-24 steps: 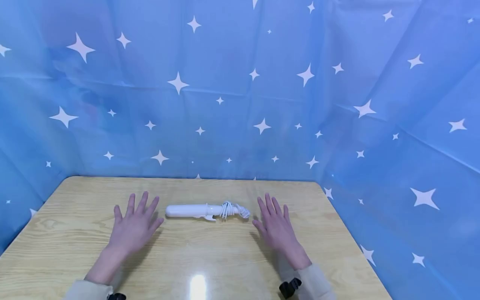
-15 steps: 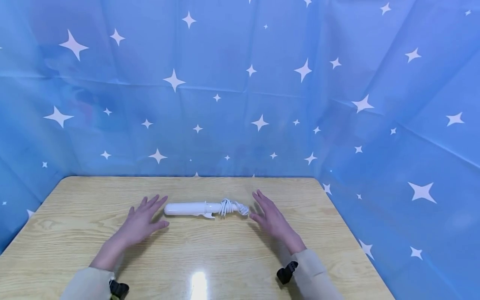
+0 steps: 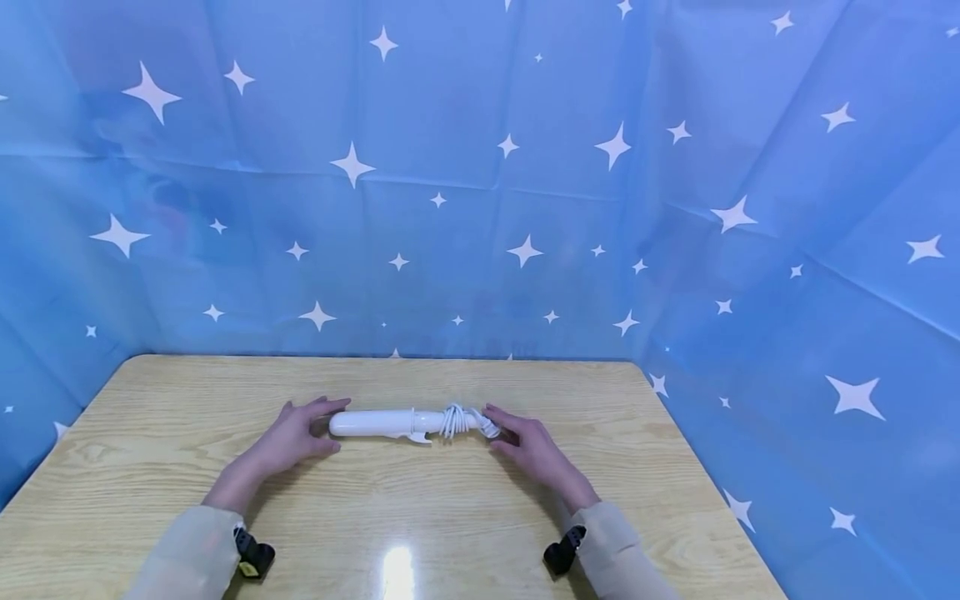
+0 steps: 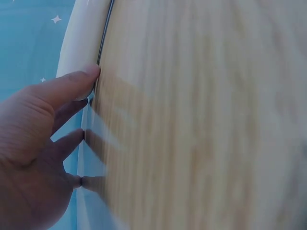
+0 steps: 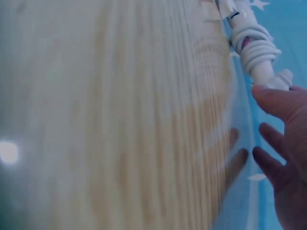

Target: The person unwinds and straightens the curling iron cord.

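A white curling iron (image 3: 375,422) lies crosswise on the wooden table (image 3: 450,517). Its smooth barrel points left, and a pale cord (image 3: 454,422) is wound round its handle, with a small lever on the near side. My left hand (image 3: 296,433) has thumb and index finger on either side of the barrel's rounded end; the left wrist view puts that thumb over the barrel (image 4: 81,38). At the other end, my right hand (image 3: 536,450) brackets the cord's tail the same way. In the right wrist view its thumb (image 5: 278,101) is at the handle's end; firm contact cannot be made out.
Blue cloth (image 3: 450,208) with white stars hangs behind the table and along its sides. A black wrist camera (image 3: 253,557) sits by the left cuff, another wrist camera (image 3: 562,550) by the right. Light glares off the tabletop's near part.
Both hands have come inward from flat, spread poses beside the curling iron. Thumbs and index fingers now stand around its two ends. The curling iron lies where it was.
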`<state>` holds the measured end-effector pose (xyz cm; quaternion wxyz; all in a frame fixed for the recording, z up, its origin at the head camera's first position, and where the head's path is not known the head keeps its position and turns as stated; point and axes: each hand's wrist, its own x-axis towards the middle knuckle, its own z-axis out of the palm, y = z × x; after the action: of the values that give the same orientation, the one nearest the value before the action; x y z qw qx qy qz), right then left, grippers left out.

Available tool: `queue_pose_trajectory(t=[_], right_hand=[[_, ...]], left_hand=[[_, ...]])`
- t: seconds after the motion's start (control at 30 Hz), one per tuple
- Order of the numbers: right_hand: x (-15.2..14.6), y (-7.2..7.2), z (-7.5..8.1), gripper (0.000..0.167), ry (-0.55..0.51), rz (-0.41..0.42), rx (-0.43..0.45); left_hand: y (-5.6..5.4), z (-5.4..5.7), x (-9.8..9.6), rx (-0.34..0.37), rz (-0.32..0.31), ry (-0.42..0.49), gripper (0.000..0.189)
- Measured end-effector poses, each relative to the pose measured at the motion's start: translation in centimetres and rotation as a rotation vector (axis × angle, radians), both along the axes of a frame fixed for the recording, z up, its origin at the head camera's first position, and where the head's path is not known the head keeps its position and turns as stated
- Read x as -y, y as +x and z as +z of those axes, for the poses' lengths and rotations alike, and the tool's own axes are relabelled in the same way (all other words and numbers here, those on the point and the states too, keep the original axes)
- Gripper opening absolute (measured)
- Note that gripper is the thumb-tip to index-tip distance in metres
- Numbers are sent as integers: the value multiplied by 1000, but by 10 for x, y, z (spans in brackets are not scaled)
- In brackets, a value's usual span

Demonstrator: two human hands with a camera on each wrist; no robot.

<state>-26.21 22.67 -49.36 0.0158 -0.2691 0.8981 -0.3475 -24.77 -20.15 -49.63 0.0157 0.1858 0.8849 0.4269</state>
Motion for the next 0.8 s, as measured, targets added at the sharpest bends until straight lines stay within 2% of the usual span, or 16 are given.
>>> queue_pose_trajectory(t=[0.17, 0.33, 0.57, 0.7, 0.8], right_hand=[[4, -1, -2, 57, 36, -45, -52], [8, -2, -5, 52, 0, -64, -114], [14, 0, -7, 44, -85, -99, -97], [15, 3, -7, 43, -100, -100, -76], [15, 7, -8, 43, -124, -89, -56]], left_hand=[[-2, -3, -2, -33, 16, 10, 61], [-4, -4, -7, -59, 41, -15, 55], [-8, -2, -12, -60, 53, -66, 47], [-8, -1, -12, -39, 40, -45, 46], [-4, 0, -9, -9, 27, -25, 47]])
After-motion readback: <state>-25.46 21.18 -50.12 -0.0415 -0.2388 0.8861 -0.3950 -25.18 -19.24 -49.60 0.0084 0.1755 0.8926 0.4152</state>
